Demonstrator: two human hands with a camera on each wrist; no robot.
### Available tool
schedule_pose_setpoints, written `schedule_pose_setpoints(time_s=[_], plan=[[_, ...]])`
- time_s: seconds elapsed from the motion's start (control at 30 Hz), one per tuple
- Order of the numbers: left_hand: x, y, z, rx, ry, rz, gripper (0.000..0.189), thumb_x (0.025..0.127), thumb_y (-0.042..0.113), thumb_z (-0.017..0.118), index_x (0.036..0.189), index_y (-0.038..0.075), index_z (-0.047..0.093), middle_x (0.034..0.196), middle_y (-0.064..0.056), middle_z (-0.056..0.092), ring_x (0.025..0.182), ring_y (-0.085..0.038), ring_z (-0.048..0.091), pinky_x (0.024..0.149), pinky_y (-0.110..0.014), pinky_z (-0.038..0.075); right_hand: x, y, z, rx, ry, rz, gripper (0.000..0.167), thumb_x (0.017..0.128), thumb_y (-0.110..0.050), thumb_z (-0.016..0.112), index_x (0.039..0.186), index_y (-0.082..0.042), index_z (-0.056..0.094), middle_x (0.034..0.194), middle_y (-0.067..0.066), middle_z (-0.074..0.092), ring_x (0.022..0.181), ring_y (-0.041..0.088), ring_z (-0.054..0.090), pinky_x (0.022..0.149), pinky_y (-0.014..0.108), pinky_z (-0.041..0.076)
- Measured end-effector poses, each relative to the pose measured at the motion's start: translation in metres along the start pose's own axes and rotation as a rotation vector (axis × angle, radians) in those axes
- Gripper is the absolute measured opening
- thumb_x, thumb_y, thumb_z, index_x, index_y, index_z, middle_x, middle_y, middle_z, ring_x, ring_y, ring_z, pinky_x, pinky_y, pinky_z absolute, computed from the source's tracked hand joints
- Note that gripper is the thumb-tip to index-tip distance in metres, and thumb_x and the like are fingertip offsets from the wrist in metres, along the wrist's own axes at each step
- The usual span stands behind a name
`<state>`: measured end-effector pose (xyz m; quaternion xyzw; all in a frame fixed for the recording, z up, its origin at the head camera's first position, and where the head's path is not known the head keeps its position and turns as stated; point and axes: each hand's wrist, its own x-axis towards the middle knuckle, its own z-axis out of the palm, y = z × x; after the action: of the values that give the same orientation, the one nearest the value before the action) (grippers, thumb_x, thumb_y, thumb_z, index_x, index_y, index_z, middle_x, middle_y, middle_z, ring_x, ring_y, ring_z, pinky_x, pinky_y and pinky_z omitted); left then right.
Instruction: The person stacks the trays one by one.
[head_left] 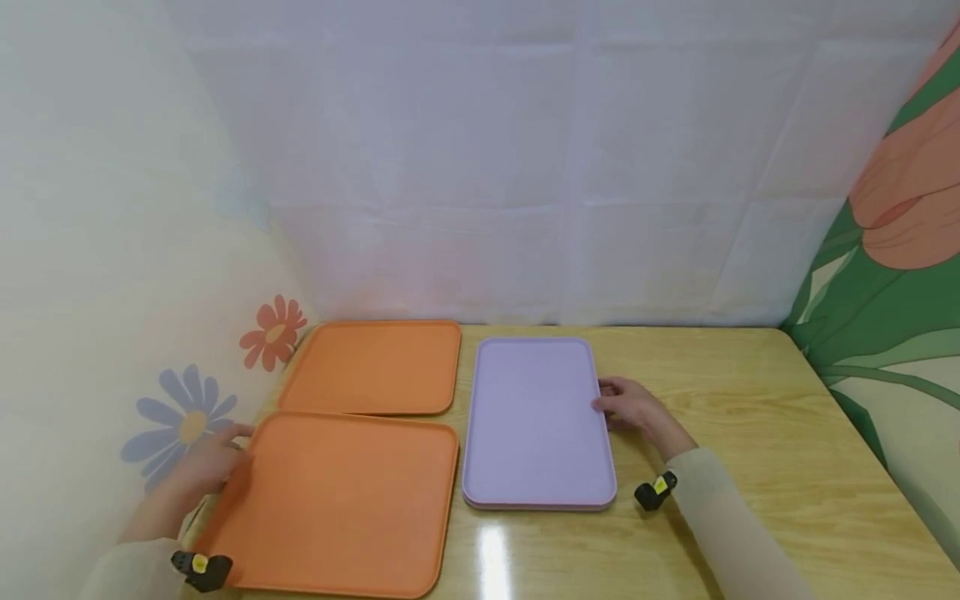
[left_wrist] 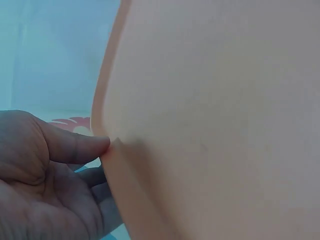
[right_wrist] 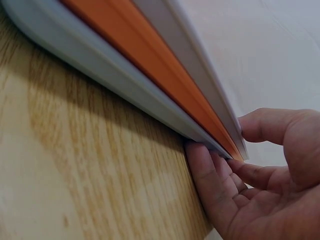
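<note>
Currently: left hand (head_left: 208, 464) pinches left rim of nearer orange rectangular plastic tray (head_left: 345, 500); right hand (head_left: 632, 405) grips, thumb over fingers, right edge of lilac-topped rectangular tray stack (head_left: 538, 425) on wood-grain table (head_left: 735, 367). Stacked layers might slide apart if that one-sided grip tilts them.

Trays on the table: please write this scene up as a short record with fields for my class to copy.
Near left: orange near tray
Far left: orange far tray
Middle: lavender-topped stack
Stack side: orange layer between pale layers
Left hand: grips the orange near tray by its far left corner, thumb on the rim
Right hand: holds the stack's right edge, thumb at the top layer
Surface: wood-grain table
Behind: creased pale sheet
</note>
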<state>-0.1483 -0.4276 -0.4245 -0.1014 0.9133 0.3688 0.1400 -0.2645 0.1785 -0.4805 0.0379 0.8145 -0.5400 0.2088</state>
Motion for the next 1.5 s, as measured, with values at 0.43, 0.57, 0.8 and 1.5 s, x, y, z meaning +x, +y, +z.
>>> schedule_pose_setpoints(time_s=[0.43, 0.57, 0.8, 1.5], plan=[[-0.015, 0.017, -0.020, -0.017, 0.014, 0.123, 0.051, 0.109, 0.013, 0.038, 0.147, -0.017, 0.023, 0.137, -0.047, 0.038, 0.117, -0.055, 0.052, 0.089, -0.058, 0.054, -0.003, 0.002, 0.000, 0.008, 0.012, 0.006, 0.061, 0.096, -0.014, 0.067, 0.150, 0.000, 0.043, 0.138, 0.023, 0.055, 0.114, 0.031, 0.061, 0.091, 0.041, 0.056], [-0.016, 0.020, -0.024, -0.037, -0.001, 0.130, 0.055, 0.110, 0.015, 0.038, 0.149, -0.018, 0.018, 0.139, -0.047, 0.038, 0.116, -0.051, 0.056, 0.092, -0.059, 0.054, -0.005, 0.003, -0.001, 0.035, 0.013, 0.015, 0.061, 0.097, -0.015, 0.068, 0.150, 0.000, 0.042, 0.143, 0.024, 0.053, 0.118, 0.032, 0.060, 0.092, 0.041, 0.056], [-0.015, 0.020, -0.014, -0.191, 0.020, 0.145, 0.056, 0.109, 0.014, 0.042, 0.149, -0.018, 0.020, 0.129, -0.036, 0.057, 0.100, -0.018, 0.069, 0.085, -0.041, 0.060, -0.014, 0.006, -0.003, 0.095, 0.010, -0.034, 0.062, 0.097, -0.011, 0.065, 0.151, 0.006, 0.037, 0.143, 0.032, 0.049, 0.110, 0.031, 0.065, 0.086, 0.040, 0.059], [-0.010, 0.086, 0.072, -0.846, 0.041, 0.267, 0.054, 0.103, 0.001, 0.050, 0.147, -0.012, 0.022, 0.102, 0.009, 0.062, 0.089, -0.003, 0.063, 0.073, -0.025, 0.058, -0.064, -0.001, 0.003, 0.291, 0.125, -0.273, 0.043, 0.102, -0.003, 0.050, 0.142, 0.012, 0.043, 0.108, 0.020, 0.072, 0.080, 0.010, 0.069, 0.077, 0.029, 0.060]])
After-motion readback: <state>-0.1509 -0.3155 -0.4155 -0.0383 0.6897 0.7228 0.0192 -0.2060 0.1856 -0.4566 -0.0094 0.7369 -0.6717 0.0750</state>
